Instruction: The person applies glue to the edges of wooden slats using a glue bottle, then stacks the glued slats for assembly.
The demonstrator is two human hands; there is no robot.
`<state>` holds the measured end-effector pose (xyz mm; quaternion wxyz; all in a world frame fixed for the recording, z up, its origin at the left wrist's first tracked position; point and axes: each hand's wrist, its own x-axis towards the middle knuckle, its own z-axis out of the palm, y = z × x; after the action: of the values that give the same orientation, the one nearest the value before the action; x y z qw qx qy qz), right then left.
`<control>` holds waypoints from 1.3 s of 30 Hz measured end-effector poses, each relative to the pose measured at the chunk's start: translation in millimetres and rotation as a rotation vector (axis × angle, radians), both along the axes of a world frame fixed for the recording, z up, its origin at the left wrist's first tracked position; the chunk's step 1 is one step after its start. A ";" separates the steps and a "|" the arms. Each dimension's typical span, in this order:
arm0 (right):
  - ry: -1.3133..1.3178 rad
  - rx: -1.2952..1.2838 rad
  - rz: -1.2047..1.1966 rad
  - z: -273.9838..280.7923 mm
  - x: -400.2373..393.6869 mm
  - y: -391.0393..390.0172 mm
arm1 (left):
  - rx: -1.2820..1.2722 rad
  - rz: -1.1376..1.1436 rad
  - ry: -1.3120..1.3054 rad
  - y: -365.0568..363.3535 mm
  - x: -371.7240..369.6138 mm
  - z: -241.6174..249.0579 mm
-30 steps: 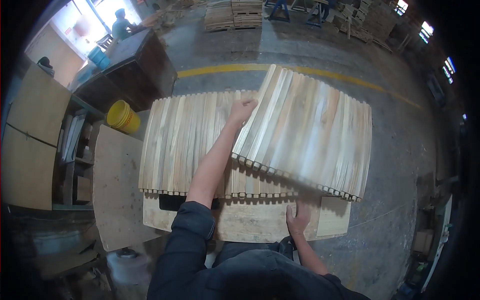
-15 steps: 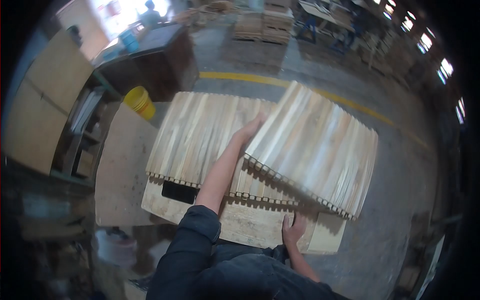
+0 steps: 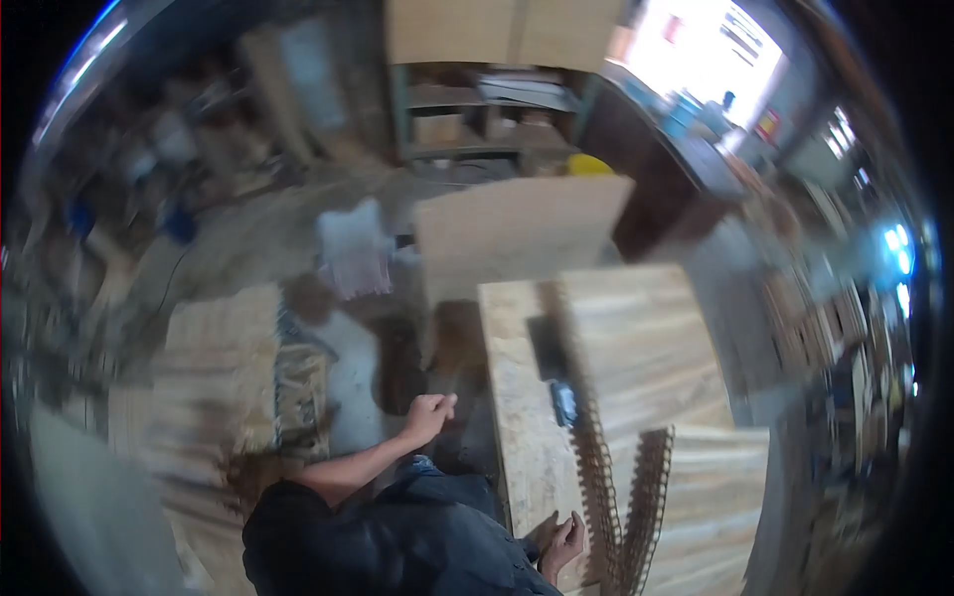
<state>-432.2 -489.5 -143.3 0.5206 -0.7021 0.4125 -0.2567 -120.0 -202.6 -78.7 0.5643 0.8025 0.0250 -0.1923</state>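
Observation:
My left hand (image 3: 429, 418) is in mid-air over the floor, left of the worktable (image 3: 519, 427), its fingers curled in with nothing seen in them. Low in the view, my right hand (image 3: 564, 544) is at the worktable's near end with thumb and fingers apart, close to the toothed edges of the panels. One slatted wooden panel (image 3: 646, 343) lies on the worktable. A second slatted panel (image 3: 706, 497) lies at an angle over it, leaving a V-shaped gap between their edges. Beside the first panel are a flat black phone-like object (image 3: 547, 348) and a small shiny object (image 3: 563, 403).
Wooden strips (image 3: 224, 368) are stacked at the left. Ahead stand a brown board (image 3: 517, 223), a shelf unit (image 3: 487, 109) and a dark cabinet (image 3: 656, 179). A yellow bucket (image 3: 589, 165) shows behind the board. A white bundle (image 3: 355, 248) is near the floor.
The view has swung left, so the worktable now sits at the right. My left hand has let go of the upper panel, which now rests on the other one.

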 end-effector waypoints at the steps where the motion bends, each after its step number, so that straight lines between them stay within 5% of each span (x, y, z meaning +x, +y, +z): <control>1: 0.034 0.053 0.097 9.7 23.2 1.8 | 0.116 0.086 -0.044 29.9 -10.2 -3.7; 8: 0.119 -0.294 0.831 89.1 227.9 111.7 | -0.412 0.527 -0.100 136.4 -63.3 13.0; 10: 0.120 -0.447 1.042 107.1 273.8 164.7 | -0.425 0.584 -0.044 178.0 -85.7 16.6; 11: -0.078 -0.412 1.152 99.0 293.4 189.8 | -0.448 0.643 -0.059 191.6 -97.6 10.3; 13: 0.073 -0.481 1.396 94.2 329.8 239.4 | -0.384 0.727 -0.064 229.9 -121.6 17.5; 19: 0.033 -0.336 1.864 66.0 345.8 416.6 | -0.395 1.197 -0.280 326.0 -196.1 10.2; 24: 0.246 -0.105 2.222 47.0 316.4 518.3 | -0.437 1.556 -0.289 338.6 -251.9 0.5; 33: 0.469 -0.122 2.717 49.3 298.4 619.1 | 0.083 2.349 -0.191 341.2 -320.1 -26.9; 36: 0.458 -0.138 2.787 45.4 299.2 633.2 | 0.362 2.394 -0.062 361.4 -338.1 -40.9; 39: 0.392 -0.262 2.886 49.8 285.6 645.1 | 0.271 2.304 0.017 380.8 -341.7 -41.1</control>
<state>-146.5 155.6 -93.4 0.1906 -0.5614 -0.5977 0.5397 -461.7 178.2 -119.8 0.3145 0.3568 0.7651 0.4341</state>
